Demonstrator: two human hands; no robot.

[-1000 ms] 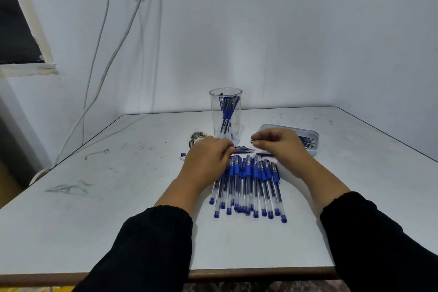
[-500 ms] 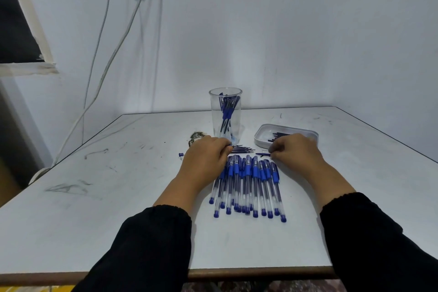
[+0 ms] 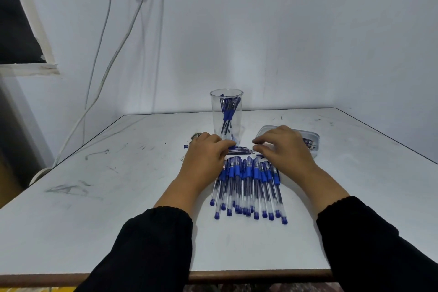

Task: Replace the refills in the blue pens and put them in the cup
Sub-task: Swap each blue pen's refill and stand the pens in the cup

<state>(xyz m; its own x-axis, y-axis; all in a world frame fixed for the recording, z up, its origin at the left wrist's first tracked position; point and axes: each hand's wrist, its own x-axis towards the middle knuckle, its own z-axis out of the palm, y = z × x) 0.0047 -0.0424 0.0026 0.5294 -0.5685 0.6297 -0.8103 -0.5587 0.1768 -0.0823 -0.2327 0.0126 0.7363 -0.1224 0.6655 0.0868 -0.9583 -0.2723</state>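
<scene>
Reaching over the row of blue pens [image 3: 248,187], our left hand [image 3: 205,159] pinches something unclear; our right hand [image 3: 282,149] hovers, fingers spread, toward loose refills [image 3: 239,149] before the cup [image 3: 226,116]. We should pinch one refill alone.

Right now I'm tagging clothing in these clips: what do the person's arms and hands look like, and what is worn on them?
Both arms wear long black sleeves, the left sleeve and right sleeve, each ending in a slightly gathered cuff at the wrist. The left hand and right hand are bare: no gloves, and no rings, watch or markings are visible.
</scene>
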